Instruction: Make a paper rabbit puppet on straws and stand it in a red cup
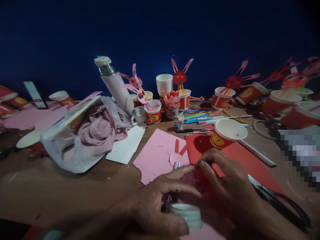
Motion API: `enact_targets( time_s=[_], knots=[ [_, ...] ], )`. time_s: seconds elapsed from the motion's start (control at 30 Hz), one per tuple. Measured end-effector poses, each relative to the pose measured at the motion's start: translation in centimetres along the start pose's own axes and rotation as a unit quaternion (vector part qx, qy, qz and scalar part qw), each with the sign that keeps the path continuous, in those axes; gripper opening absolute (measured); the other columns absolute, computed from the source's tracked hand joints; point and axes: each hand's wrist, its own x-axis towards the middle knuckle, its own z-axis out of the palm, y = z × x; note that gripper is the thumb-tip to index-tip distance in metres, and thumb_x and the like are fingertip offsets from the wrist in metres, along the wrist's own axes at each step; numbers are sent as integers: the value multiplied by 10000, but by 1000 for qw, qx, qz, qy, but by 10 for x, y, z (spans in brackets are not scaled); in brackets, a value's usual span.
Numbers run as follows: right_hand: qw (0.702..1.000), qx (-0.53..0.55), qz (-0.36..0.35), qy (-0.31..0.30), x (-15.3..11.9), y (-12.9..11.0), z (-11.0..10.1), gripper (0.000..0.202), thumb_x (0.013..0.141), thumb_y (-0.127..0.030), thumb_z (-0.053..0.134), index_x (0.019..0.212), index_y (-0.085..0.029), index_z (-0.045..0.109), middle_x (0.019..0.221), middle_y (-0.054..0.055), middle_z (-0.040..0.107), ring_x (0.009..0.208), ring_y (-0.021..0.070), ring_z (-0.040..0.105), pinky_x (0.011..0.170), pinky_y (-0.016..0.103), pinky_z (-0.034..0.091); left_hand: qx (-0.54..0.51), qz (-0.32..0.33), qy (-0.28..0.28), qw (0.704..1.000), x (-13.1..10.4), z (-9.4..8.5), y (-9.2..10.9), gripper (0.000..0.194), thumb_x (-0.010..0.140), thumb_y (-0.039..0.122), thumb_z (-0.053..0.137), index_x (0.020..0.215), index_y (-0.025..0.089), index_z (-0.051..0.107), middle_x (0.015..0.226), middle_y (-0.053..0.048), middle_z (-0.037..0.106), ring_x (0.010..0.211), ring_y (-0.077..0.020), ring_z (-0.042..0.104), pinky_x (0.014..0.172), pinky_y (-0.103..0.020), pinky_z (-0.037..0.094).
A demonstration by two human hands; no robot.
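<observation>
My left hand (pixel 160 196) is held low over the table with its fingers spread. Its index fingertip meets the fingertips of my right hand (pixel 227 183), which are pinched together; whatever lies between them is too small to make out. A roll of clear tape (pixel 187 216) sits by my left thumb. Partly hidden under the left hand is a slim dark rod (pixel 168 203). Just beyond the fingers, a pink paper rabbit head (pixel 176 158) with two ears lies on a pink sheet (pixel 155 153). Red sheets (pixel 250 163) extend beneath my right hand.
Black-handled scissors (pixel 282 203) lie right of my right hand. An open paper cup (pixel 230 133) stands beyond it. Farther back are coloured sticks (pixel 200 116), rabbit figures in cups (pixel 183 100), and a leaning thermos (pixel 117 88). A plastic bag with cloth (pixel 97 128) occupies the left.
</observation>
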Motion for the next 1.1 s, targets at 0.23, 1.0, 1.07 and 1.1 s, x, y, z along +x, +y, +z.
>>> enact_targets(
  time_s=[0.23, 1.0, 1.07, 1.1],
  knots=[
    [994, 10, 37, 99, 10, 7, -17, 96, 834, -205, 458, 745, -212, 494, 680, -5, 577, 606, 131, 550, 575, 236, 429, 53, -67, 98, 992, -7, -7, 21, 422, 672, 222, 648, 1086, 286, 599, 1362, -50, 379, 1198, -304, 385, 836, -373, 442],
    [972, 170, 144, -71, 6, 8, -9, 192, 861, -288, 429, 709, -198, 506, 655, -19, 532, 599, 116, 501, 560, 209, 411, 528, -9, 270, 805, 29, -79, -22, 562, 737, 238, 574, 1253, 113, 391, 1308, -178, 408, 1227, -286, 343, 1001, -483, 312],
    [974, 165, 141, -65, 7, 10, -9, 161, 856, -272, 445, 727, -203, 512, 672, -22, 536, 617, 115, 505, 577, 210, 408, 550, 55, 258, 792, 22, -70, -22, 450, 763, 225, 559, 1192, 136, 456, 1278, -163, 449, 1217, -278, 356, 987, -488, 325],
    [974, 164, 141, -62, 7, 11, -8, 149, 855, -266, 450, 734, -205, 512, 685, -23, 538, 630, 113, 508, 588, 211, 407, 554, 90, 237, 793, 18, -65, -22, 378, 775, 197, 544, 1145, 141, 492, 1235, -150, 494, 1199, -266, 380, 975, -473, 342]
  ],
)
